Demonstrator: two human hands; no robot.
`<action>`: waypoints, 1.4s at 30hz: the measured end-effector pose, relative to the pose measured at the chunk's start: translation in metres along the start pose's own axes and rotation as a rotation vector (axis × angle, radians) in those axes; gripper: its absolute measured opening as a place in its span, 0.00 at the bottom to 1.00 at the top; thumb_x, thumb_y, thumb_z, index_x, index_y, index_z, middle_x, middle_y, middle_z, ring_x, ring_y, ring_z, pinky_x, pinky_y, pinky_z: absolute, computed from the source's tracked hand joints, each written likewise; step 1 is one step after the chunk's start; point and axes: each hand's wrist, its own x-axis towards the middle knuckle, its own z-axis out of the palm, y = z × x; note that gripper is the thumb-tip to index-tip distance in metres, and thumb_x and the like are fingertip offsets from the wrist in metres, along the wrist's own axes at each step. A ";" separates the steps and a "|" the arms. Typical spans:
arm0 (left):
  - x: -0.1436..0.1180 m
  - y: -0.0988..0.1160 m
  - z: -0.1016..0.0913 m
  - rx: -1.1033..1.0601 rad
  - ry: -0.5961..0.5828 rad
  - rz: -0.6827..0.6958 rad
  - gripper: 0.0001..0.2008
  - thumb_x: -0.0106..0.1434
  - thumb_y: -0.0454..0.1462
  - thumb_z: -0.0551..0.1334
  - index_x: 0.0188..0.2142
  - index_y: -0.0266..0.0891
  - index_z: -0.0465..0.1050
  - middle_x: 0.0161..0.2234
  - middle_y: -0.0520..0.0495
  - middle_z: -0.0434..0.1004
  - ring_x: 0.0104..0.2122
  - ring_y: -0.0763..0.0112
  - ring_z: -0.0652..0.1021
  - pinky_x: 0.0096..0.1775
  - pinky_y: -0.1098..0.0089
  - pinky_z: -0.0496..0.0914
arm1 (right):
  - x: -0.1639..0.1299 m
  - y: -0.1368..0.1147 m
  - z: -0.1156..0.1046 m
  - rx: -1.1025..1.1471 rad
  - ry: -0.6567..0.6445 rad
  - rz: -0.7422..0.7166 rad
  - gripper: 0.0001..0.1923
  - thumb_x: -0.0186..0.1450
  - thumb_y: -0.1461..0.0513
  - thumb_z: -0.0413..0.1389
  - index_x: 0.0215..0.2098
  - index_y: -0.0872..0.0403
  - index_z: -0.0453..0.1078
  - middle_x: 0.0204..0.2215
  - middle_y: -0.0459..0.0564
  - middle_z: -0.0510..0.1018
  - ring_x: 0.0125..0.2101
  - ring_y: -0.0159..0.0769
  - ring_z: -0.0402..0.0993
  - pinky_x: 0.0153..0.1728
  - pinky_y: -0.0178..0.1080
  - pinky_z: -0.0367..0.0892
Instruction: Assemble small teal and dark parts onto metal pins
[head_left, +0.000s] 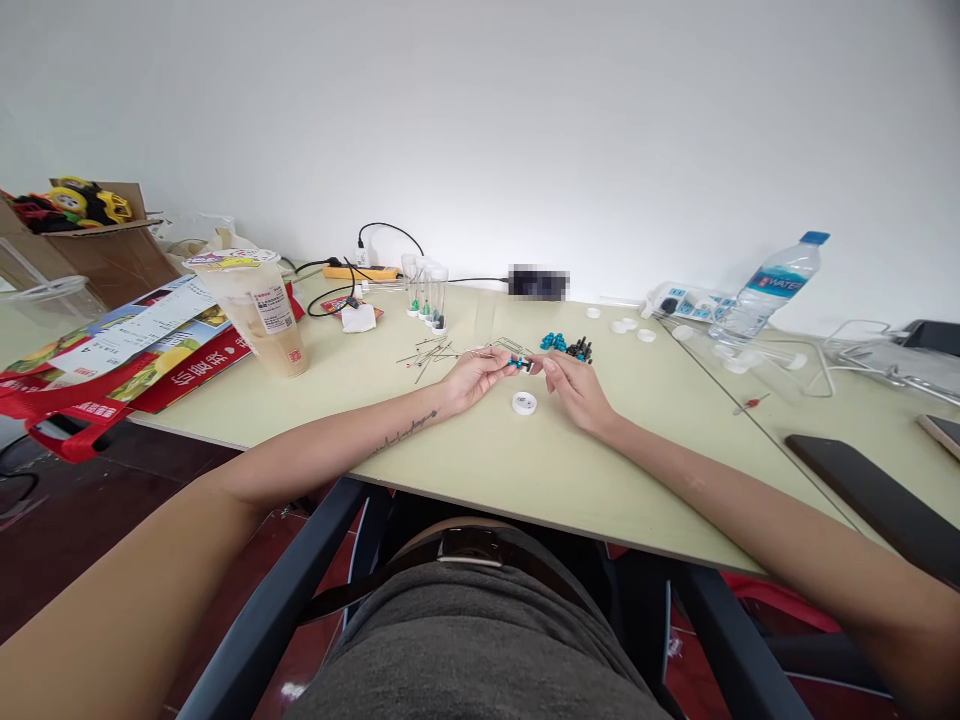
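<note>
Over the middle of the table, my left hand (478,378) pinches a small blue piece (517,362). My right hand (576,390) meets it from the other side, its fingers closed on a small black piece (529,367). The two pieces appear to touch; their exact kind is too small to make out. Just below the hands lies a white round cap (524,403) with tiny bits inside. Beyond my right hand are a pile of blue pieces (553,341) and a pile of black pieces (580,349). Thin rods (431,355) lie scattered beyond my left hand.
Clear tubes with white bases (427,295) stand at the back. A drink cup (259,320) and a red bag (195,370) are at left. To the right are white caps (646,336), a power strip (690,303), a water bottle (772,285) and a dark phone-like slab (870,495).
</note>
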 end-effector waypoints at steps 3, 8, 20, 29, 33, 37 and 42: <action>0.000 0.000 0.000 -0.012 0.021 -0.007 0.01 0.52 0.29 0.64 0.26 0.31 0.72 0.28 0.49 0.75 0.31 0.76 0.76 0.48 0.71 0.67 | 0.000 0.000 0.000 -0.021 -0.001 0.033 0.22 0.68 0.51 0.37 0.38 0.52 0.68 0.34 0.50 0.74 0.34 0.36 0.71 0.39 0.40 0.62; -0.002 0.001 0.002 -0.007 -0.029 -0.011 0.01 0.52 0.29 0.64 0.26 0.31 0.73 0.29 0.49 0.74 0.32 0.76 0.76 0.48 0.70 0.66 | 0.002 0.000 0.000 -0.053 -0.083 0.061 0.20 0.68 0.51 0.39 0.36 0.53 0.67 0.31 0.49 0.74 0.31 0.35 0.69 0.34 0.37 0.61; -0.005 0.002 0.003 0.031 -0.066 -0.067 0.02 0.53 0.29 0.63 0.28 0.31 0.73 0.30 0.48 0.75 0.33 0.77 0.76 0.50 0.69 0.65 | 0.001 0.001 0.001 -0.043 -0.112 0.049 0.17 0.68 0.53 0.39 0.32 0.53 0.63 0.28 0.47 0.71 0.29 0.33 0.67 0.32 0.36 0.59; -0.005 0.003 0.005 0.009 -0.022 -0.079 0.01 0.53 0.28 0.63 0.27 0.30 0.74 0.29 0.47 0.75 0.32 0.76 0.77 0.51 0.68 0.65 | 0.002 -0.001 0.002 -0.015 -0.084 0.049 0.15 0.66 0.51 0.43 0.36 0.52 0.63 0.29 0.48 0.72 0.30 0.35 0.68 0.31 0.38 0.61; -0.005 0.003 0.006 0.008 -0.027 -0.082 0.01 0.53 0.28 0.63 0.28 0.30 0.74 0.30 0.46 0.75 0.34 0.75 0.77 0.51 0.68 0.65 | 0.002 -0.001 0.002 -0.005 -0.102 0.066 0.16 0.67 0.52 0.41 0.36 0.52 0.63 0.28 0.48 0.73 0.28 0.34 0.68 0.31 0.37 0.61; -0.005 0.004 0.006 -0.008 -0.002 -0.095 0.02 0.53 0.27 0.63 0.27 0.30 0.74 0.29 0.47 0.75 0.34 0.75 0.77 0.51 0.68 0.66 | 0.001 0.000 0.003 -0.025 -0.063 0.083 0.14 0.65 0.52 0.45 0.41 0.52 0.62 0.31 0.48 0.73 0.29 0.34 0.67 0.29 0.37 0.61; -0.004 0.003 0.004 -0.001 -0.038 -0.095 0.04 0.52 0.28 0.63 0.30 0.29 0.75 0.31 0.45 0.77 0.35 0.72 0.77 0.51 0.68 0.66 | 0.002 -0.001 0.002 -0.044 -0.080 0.060 0.13 0.67 0.54 0.43 0.37 0.52 0.63 0.28 0.48 0.73 0.29 0.34 0.68 0.30 0.37 0.60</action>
